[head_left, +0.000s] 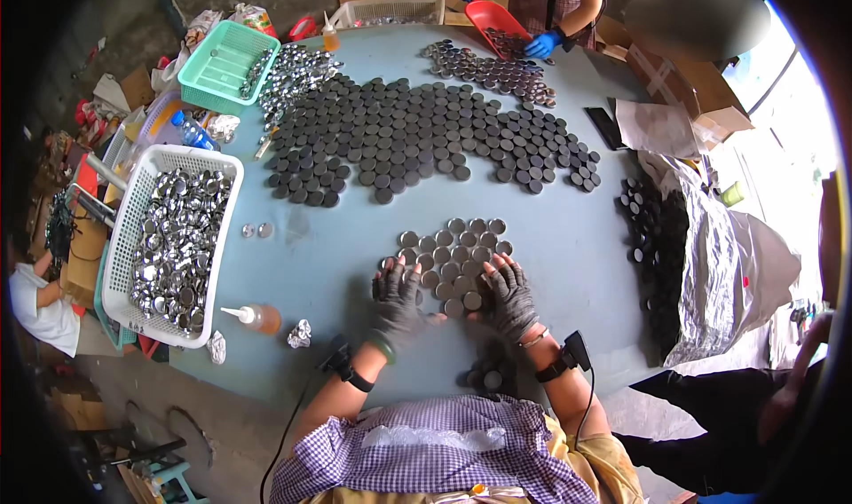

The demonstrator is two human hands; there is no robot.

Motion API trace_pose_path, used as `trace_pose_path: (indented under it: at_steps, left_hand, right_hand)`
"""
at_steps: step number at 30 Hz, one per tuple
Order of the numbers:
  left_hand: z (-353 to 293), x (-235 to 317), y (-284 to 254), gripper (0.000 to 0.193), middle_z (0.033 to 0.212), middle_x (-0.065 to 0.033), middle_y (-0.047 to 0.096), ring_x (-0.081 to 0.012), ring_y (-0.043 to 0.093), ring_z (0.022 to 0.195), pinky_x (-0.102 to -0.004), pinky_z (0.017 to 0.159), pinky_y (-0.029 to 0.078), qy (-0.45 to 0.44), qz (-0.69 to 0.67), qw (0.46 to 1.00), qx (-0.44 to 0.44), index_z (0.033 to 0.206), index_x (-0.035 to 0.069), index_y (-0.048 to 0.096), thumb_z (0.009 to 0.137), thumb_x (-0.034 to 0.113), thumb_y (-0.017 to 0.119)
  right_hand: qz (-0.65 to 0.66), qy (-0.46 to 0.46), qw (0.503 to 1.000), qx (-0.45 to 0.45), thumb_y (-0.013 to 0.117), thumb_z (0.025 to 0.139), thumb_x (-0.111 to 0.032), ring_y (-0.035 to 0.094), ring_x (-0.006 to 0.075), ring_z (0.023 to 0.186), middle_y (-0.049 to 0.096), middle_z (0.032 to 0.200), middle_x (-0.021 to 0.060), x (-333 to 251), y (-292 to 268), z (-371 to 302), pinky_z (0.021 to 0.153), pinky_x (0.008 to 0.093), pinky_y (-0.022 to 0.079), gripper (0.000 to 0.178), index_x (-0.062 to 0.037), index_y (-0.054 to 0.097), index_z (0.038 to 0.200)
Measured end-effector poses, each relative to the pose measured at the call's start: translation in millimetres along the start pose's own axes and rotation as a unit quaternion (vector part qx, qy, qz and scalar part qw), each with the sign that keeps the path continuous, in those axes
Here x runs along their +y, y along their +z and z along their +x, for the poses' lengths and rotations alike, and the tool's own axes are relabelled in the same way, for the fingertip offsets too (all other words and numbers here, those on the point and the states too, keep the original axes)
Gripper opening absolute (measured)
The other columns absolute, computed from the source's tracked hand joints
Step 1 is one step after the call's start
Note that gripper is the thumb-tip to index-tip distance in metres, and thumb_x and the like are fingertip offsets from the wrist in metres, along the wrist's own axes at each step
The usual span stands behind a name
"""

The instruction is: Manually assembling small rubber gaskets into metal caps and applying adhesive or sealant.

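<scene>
On the table in front of me lies a patch of small round metal caps (460, 255), packed edge to edge in one layer. My left hand (397, 302), in a dark fingerless glove, rests against the patch's left side with its fingers stretched out. Against the right side lies my right hand (511, 298), gloved alike, its fingers also extended. Neither hand grips anything; both touch the outer caps. A few caps are partly hidden under the fingers. Close to my body is a small heap of black round pieces (491, 375).
A broad field of dark discs (390, 131) covers the table's far half. At left stand a white basket (232, 193) of shiny caps, a green basket (197, 76) and a glue bottle (259, 318). Black pieces (641, 216) spill from a silver bag (710, 264). A blue-gloved co-worker (543, 44) holds a red scoop (479, 16).
</scene>
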State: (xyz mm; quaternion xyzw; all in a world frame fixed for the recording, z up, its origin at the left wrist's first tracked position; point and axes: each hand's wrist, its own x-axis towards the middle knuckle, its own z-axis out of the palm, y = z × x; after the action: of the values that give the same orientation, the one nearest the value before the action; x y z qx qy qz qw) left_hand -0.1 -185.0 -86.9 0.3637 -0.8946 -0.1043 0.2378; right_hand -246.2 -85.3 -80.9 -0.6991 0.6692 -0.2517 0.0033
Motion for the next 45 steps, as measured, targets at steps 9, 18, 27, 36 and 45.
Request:
trace_pose_path:
  at_steps: [9,18,27,36,45]
  left_hand:
    - [-44,-4,-26,0.091,0.133,-0.0215,0.047,-0.0404,0.041,0.128,-0.0579,0.108,0.029,-0.138,-0.015,0.99,0.018,0.137,0.002,0.042,0.064,0.037,0.085]
    - [-40,-5,-21,0.07,0.114,-0.017,0.057,-0.0345,0.05,0.11,-0.0526,0.101,0.032,-0.13,-0.035,0.989,0.064,0.129,0.005,0.054,0.071,0.035,0.08]
    - [-64,10,-60,0.07,0.122,-0.016,0.056,-0.0361,0.052,0.116,-0.0481,0.1,0.041,-0.126,-0.027,0.966,0.222,0.132,0.005,0.05,0.071,0.018,0.081]
    - [-111,-93,-101,0.093,0.127,-0.0204,0.048,-0.0383,0.049,0.115,-0.0474,0.098,0.043,-0.267,0.108,0.838,0.462,0.138,0.004,0.04,0.06,0.02,0.089]
    - [-112,-171,-77,0.085,0.117,-0.0194,0.058,-0.0366,0.056,0.109,-0.0454,0.095,0.046,-0.375,-0.009,0.816,0.44,0.127,0.002,0.049,0.058,0.026,0.09]
  right_hand:
    - [0.008,0.128,0.987,0.098,0.078,0.068,-0.032,0.053,0.0399,0.116,0.06,0.114,0.0181,5,-19,-64,0.103,0.0507,0.041,0.065,-0.0011,0.053,0.119]
    - [0.135,0.155,0.975,0.082,0.071,0.072,-0.013,0.061,0.0359,0.095,0.065,0.097,0.0114,-25,-22,-39,0.082,0.0457,0.05,0.031,-0.0079,0.062,0.101]
    - [0.422,0.261,0.856,0.147,0.062,0.094,-0.032,0.051,0.0098,0.076,0.057,0.083,-0.0008,13,-1,-75,0.071,0.0272,0.045,0.038,0.0013,0.059,0.111]
    - [0.603,0.265,0.724,0.205,0.062,0.096,-0.021,0.047,0.0087,0.07,0.053,0.079,-0.0032,40,22,-82,0.064,0.0257,0.043,0.028,-0.0067,0.055,0.118]
    - [0.528,0.288,0.766,0.227,0.062,0.095,-0.033,0.055,0.015,0.085,0.059,0.096,0.0009,28,1,-62,0.075,0.0317,0.048,0.039,-0.0101,0.054,0.125]
